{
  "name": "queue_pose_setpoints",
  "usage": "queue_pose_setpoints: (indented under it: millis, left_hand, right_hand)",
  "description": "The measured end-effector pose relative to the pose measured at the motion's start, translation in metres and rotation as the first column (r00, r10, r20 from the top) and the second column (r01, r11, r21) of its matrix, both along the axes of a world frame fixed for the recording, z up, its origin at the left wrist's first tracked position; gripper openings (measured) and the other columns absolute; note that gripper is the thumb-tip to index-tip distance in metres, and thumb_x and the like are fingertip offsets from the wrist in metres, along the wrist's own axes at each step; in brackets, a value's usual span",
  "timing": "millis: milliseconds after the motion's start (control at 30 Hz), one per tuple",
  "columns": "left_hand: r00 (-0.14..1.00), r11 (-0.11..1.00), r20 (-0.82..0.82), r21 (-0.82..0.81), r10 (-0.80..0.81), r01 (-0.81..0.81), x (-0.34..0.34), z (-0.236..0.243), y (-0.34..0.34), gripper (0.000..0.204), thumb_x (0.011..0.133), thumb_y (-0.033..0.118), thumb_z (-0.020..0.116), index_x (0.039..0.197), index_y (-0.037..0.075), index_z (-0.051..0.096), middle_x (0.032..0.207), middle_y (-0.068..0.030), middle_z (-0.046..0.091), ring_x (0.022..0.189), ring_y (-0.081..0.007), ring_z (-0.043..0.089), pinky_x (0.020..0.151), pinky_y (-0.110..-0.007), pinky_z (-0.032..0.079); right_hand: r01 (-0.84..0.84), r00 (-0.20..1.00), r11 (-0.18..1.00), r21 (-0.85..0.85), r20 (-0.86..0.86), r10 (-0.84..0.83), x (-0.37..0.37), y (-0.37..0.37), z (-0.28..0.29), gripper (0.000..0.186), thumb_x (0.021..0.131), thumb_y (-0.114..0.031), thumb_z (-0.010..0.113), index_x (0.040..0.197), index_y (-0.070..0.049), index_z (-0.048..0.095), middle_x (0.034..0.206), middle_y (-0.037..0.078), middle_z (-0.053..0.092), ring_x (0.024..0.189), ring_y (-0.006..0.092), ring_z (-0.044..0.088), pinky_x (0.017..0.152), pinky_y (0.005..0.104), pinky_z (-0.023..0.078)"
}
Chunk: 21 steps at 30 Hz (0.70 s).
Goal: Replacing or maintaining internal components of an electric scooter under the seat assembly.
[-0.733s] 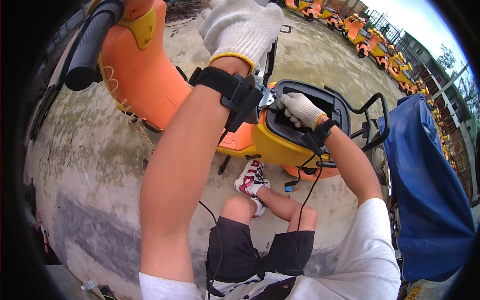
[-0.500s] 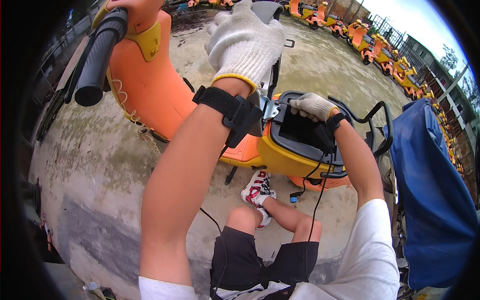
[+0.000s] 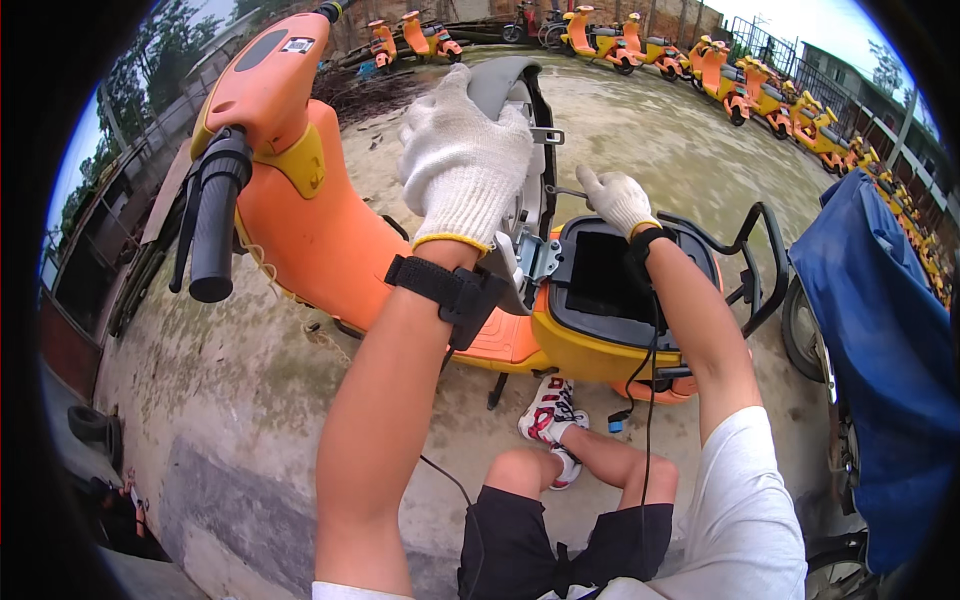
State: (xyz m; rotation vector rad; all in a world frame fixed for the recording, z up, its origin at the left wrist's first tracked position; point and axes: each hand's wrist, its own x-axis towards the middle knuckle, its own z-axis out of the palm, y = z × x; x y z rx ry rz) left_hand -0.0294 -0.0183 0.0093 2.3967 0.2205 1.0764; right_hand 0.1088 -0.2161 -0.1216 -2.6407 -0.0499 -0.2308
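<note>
Seat (image 3: 510,110) of the orange electric scooter (image 3: 330,230), raised on its hinge (image 3: 540,258), standing near-upright with the long axis running from the hinge up toward the far side. Left hand (image 3: 462,170), in a white knit glove, laid flat against the seat's underside and rim, fingers spread and curled over the edge, holding the seat open. Right hand (image 3: 615,198), also gloved, just to the right of the seat, above the far left corner of the open battery compartment (image 3: 625,280); fingers narrow, index and thumb pinched at a thin metal rod (image 3: 565,190) projecting from the seat base; actual grip on the rod not discernible. Compartment directly below and near the right hand; right hand nearer to it than the left.

Black straps with cables on both wrists. Black rear grab rail (image 3: 755,260) bounding the compartment on the right. Handlebar grip (image 3: 212,230) to the left, well apart from both hands. Blue tarpaulin (image 3: 880,350) covering another vehicle at far right. Row of similar orange and yellow scooters (image 3: 780,95) parked across the far side of the concrete yard (image 3: 200,400). Own sneaker (image 3: 548,412) beside the kickstand, below the floorboard.
</note>
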Motion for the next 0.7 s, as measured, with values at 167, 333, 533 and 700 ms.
queue_pose_setpoints:
  millis: [167, 333, 533, 700]
  left_hand:
    - [0.998, 0.992, -0.056, -0.122, 0.002, -0.009, 0.0, 0.005, 0.011, 0.064, 0.082, 0.033, 0.06, 0.142, 0.013, 0.053, 0.13, -0.0175, 0.063, 0.116, -0.0306, 0.064, 0.098, -0.039, 0.05]
    - [0.983, 0.938, -0.143, -0.341, -0.119, 0.064, -0.004, 0.01, 0.023, 0.065, 0.081, 0.028, 0.059, 0.144, 0.013, 0.05, 0.136, -0.0145, 0.06, 0.119, -0.0282, 0.062, 0.102, -0.037, 0.048]
    - [0.989, 0.963, -0.142, -0.27, -0.038, -0.002, -0.007, 0.009, 0.032, 0.064, 0.081, 0.025, 0.057, 0.144, 0.013, 0.05, 0.142, -0.0133, 0.055, 0.126, -0.0285, 0.057, 0.106, -0.036, 0.045]
    - [0.99, 0.963, -0.139, -0.268, -0.004, -0.034, -0.003, 0.007, 0.028, 0.064, 0.082, 0.024, 0.057, 0.144, 0.014, 0.05, 0.142, -0.0137, 0.055, 0.126, -0.0286, 0.057, 0.106, -0.036, 0.045]
  right_hand:
    - [0.042, 0.913, 0.787, 0.615, -0.343, 0.22, -0.069, -0.001, -0.006, 0.046, 0.098, -0.038, 0.04, 0.089, -0.002, 0.066, 0.069, 0.002, 0.048, 0.054, 0.0137, 0.045, 0.046, 0.0291, 0.039]
    - [0.141, 0.89, 0.646, 0.75, -0.382, 0.248, -0.124, 0.019, -0.031, 0.018, 0.09, -0.021, 0.055, 0.089, -0.005, 0.064, 0.068, 0.001, 0.052, 0.053, 0.0128, 0.048, 0.046, 0.0288, 0.041]
    - [0.062, 0.972, 0.902, 0.427, -0.232, 0.043, -0.128, 0.029, -0.045, 0.03, 0.09, -0.025, 0.051, 0.105, -0.007, 0.069, 0.082, 0.007, 0.071, 0.072, 0.0179, 0.067, 0.062, 0.0323, 0.053]
    - [0.195, 0.927, 0.693, 0.694, -0.361, 0.1, -0.119, 0.018, -0.056, 0.032, 0.098, -0.031, 0.048, 0.088, -0.008, 0.068, 0.074, 0.002, 0.065, 0.069, 0.0125, 0.061, 0.064, 0.0312, 0.05]
